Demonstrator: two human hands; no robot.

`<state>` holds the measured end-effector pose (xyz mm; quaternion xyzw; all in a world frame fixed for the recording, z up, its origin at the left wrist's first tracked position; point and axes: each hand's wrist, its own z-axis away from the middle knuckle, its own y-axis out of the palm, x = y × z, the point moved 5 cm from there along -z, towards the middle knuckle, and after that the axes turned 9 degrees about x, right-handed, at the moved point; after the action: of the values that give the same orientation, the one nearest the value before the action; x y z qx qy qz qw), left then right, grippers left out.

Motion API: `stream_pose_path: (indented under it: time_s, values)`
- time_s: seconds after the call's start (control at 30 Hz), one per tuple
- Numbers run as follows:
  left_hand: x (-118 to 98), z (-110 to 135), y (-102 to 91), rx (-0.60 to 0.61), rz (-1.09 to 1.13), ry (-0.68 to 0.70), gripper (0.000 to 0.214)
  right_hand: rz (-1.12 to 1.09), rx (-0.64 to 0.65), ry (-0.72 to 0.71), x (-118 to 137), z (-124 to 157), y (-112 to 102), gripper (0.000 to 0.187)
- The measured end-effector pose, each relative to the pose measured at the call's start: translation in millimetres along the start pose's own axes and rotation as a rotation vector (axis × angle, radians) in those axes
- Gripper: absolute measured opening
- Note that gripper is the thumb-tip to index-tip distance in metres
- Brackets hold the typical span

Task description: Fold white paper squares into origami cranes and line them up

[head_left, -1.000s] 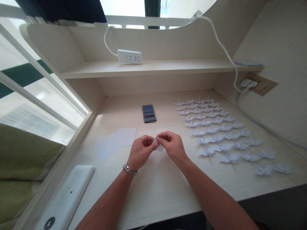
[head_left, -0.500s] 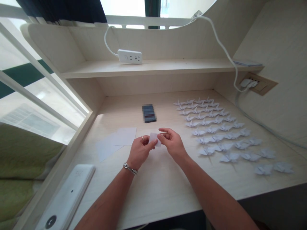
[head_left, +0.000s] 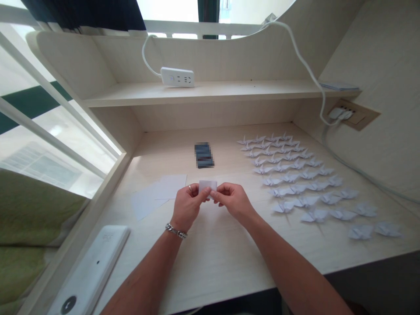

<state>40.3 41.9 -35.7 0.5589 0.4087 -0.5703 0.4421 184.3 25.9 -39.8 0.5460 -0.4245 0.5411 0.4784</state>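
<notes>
A small folded piece of white paper [head_left: 208, 184] is held up between my two hands over the desk. My left hand [head_left: 189, 203], with a ring and a chain bracelet, pinches its left side, thumb in front. On the opposite side, my right hand [head_left: 232, 199] grips the lower right corner between thumb and curled fingers. Both thumbs nearly meet at the paper's lower edge. Flat white sheets [head_left: 170, 186] lie just left of my left hand. To the right stand rows of folded paper cranes [head_left: 297, 188].
A pixelated dark phone-like object [head_left: 204, 155] lies beyond my hands. At the left edge rests a long white device [head_left: 95, 267]. A power strip [head_left: 177, 77] sits on the shelf [head_left: 223, 89]; a white cable [head_left: 305, 61] runs down to the wall socket [head_left: 356, 114].
The folded paper has turned level and shifted slightly left. My right hand's fingers, raised and looser before, have come down and closed on the paper's right side.
</notes>
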Motion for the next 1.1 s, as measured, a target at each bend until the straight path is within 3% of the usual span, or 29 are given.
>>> stream_pose_path:
  time_s: [0.37,0.53,0.7,0.87,1.1]
  values:
    - [-6.8,4.0,8.1,0.018,-0.059,-0.038,0.028,-0.227,-0.172,-0.013,0.0,-1.5,-6.6,0.026]
    - [-5.7,4.7,10.2,0.021,-0.043,-0.051,0.028,-0.276,-0.191,-0.023,-0.2,-4.0,-8.8,0.027]
    - [-3.0,4.2,7.3,-0.016,-0.040,-0.053,0.028,-0.265,-0.331,-0.018,0.2,-2.5,-20.8,0.030]
    - [-1.2,1.3,-0.4,-0.095,0.007,-0.017,0.029,-0.073,0.015,0.015,-6.6,-5.5,1.9,0.035]
    - [3.1,1.2,3.4,-0.002,0.083,-0.074,0.030,-0.025,0.081,0.057,-10.2,-3.4,5.3,0.036]
